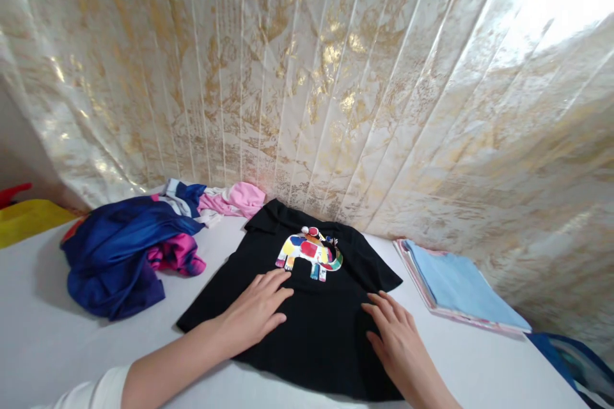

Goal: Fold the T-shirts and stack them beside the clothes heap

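A black T-shirt with a multicoloured elephant print lies spread flat, front up, on the white table. My left hand rests palm down on the shirt's left half, fingers apart, just below the print. My right hand lies flat on the shirt's right half near its edge, fingers spread. Neither hand grips the cloth.
A heap of unfolded clothes, dark blue, magenta and pink, sits at the left. A stack of folded garments with a light blue one on top lies at the right. A gold-and-white curtain hangs behind. A yellow object lies far left.
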Motion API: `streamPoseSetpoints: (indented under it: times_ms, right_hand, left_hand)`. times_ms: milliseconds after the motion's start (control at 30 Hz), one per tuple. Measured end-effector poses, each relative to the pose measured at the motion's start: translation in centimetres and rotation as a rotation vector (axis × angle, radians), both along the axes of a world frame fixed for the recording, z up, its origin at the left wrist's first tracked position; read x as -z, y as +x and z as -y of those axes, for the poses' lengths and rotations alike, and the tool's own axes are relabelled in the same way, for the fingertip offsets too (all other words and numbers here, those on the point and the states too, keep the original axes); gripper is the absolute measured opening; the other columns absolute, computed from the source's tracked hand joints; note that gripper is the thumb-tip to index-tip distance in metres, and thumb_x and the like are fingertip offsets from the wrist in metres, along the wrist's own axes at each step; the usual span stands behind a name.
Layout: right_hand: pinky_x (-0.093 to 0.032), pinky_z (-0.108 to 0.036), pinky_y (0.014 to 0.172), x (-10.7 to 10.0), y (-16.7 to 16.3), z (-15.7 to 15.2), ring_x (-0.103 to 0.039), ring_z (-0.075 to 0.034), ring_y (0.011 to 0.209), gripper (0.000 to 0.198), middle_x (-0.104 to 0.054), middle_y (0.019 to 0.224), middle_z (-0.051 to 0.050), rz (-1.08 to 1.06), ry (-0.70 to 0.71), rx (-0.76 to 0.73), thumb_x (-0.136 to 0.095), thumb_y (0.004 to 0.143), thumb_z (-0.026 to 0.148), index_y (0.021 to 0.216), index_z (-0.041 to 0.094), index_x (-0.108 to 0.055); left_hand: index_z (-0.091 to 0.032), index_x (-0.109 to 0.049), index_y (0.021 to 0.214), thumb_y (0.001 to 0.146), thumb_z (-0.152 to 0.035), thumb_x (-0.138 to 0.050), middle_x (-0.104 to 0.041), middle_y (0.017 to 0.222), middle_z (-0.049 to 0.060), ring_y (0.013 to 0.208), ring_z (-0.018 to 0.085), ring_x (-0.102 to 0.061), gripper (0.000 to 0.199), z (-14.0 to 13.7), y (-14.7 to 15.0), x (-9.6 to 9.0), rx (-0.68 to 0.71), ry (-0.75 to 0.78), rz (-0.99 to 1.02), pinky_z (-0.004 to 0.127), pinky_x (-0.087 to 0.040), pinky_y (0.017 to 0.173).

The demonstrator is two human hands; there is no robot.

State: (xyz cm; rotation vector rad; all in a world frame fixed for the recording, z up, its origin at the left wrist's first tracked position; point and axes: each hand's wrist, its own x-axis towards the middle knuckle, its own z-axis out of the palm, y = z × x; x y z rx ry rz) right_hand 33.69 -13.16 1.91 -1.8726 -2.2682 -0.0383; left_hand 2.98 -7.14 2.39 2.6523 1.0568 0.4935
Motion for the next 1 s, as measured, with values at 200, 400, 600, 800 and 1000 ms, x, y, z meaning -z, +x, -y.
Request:
streamPoseSetpoints:
  times_ms: [200, 400, 600, 800, 1000]
  right_hand:
    - [-0.037, -0.037, 0.100, -2.8, -8.0, 0.1, -0.057, -0.018, 0.097, 0.028, -0.060, 0.100, 0.001, -0.318, -0.301, -0.346, -0.065, 0.070, 0.007, 0.090, 0.025, -0.060]
    - [-0.040, -0.033, 0.090, -0.4, -8.0, -0.9, -0.056, -0.017, 0.090, 0.018, -0.058, 0.091, 0.001, -0.333, -0.235, -0.296, -0.058, 0.079, 0.005, 0.083, 0.023, -0.058]
    - [-0.037, -0.032, 0.094, -1.5, -7.7, -0.6, -0.055, -0.015, 0.091, 0.016, -0.057, 0.092, 0.001, -0.412, -0.246, -0.306, -0.052, 0.085, 0.008, 0.086, 0.023, -0.055]
    - [-0.030, -0.036, 0.100, -2.0, -7.1, 0.4, -0.053, -0.017, 0.096, 0.028, -0.057, 0.099, 0.002, -0.357, -0.426, -0.420, -0.069, 0.067, 0.012, 0.089, 0.024, -0.057]
    - [-0.033, -0.038, 0.096, -1.6, -7.0, 0.8, -0.051, -0.022, 0.098, 0.037, -0.055, 0.106, -0.001, -0.272, -0.440, -0.415, -0.078, 0.065, 0.026, 0.097, 0.025, -0.059]
  left_hand:
    - [-0.022, -0.055, 0.089, 0.074, -0.022, -0.077, -0.056, 0.101, -0.002, 0.096, 0.019, -0.052, 0.026, 3.8, 1.3, -1.7, 0.156, -0.228, 0.024, 0.032, -0.036, 0.088]
    - [-0.020, -0.054, 0.084, 0.078, -0.017, -0.073, -0.057, 0.095, -0.003, 0.091, 0.018, -0.050, 0.020, 4.1, 1.4, -1.0, 0.144, -0.204, -0.048, 0.031, -0.033, 0.087]
    - [-0.022, -0.058, 0.082, 0.085, -0.016, -0.066, -0.059, 0.093, -0.005, 0.088, 0.015, -0.051, 0.011, 3.3, 1.7, -1.3, 0.164, -0.193, -0.045, 0.029, -0.034, 0.081]
    - [-0.022, -0.059, 0.083, 0.078, -0.026, -0.074, -0.059, 0.096, -0.003, 0.092, 0.019, -0.053, 0.017, 4.0, 1.6, -2.3, 0.162, -0.209, -0.117, 0.032, -0.037, 0.086]
    - [-0.017, -0.060, 0.091, 0.085, -0.018, -0.059, -0.061, 0.099, 0.004, 0.097, 0.024, -0.053, 0.006, 4.7, 2.4, -2.5, 0.177, -0.037, -0.290, 0.036, -0.042, 0.084]
